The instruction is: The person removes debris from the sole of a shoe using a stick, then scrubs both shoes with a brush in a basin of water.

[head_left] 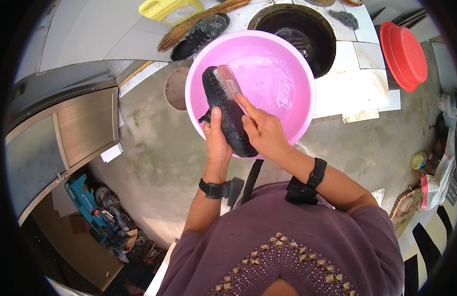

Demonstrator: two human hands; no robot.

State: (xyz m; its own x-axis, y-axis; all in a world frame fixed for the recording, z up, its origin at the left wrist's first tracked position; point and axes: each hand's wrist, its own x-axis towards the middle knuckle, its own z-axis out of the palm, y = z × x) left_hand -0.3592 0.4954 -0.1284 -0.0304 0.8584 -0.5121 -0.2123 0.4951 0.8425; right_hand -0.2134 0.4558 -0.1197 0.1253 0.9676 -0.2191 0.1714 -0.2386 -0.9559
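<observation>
My left hand (218, 138) grips a dark shoe (228, 114) by its side, thumb on top, over the near left part of a pink plastic basin (310, 88). A scrub brush (228, 81) with white bristles and a brownish, translucent back lies against the shoe's far end. My right hand (264, 129) holds this brush, its index finger stretched along the back. Water (265, 74) shows in the basin. A camouflage-patterned shoe (202, 37) rests beyond the basin's far left rim, beside a straw broom (191, 27).
Behind the basin, a large dark wok (298, 40) is set in a white tiled stove top (350, 77) with a scouring pad (343, 19) on it. A yellow plastic container (171, 10) lies at the far left. A red basin (404, 55) stands at the right.
</observation>
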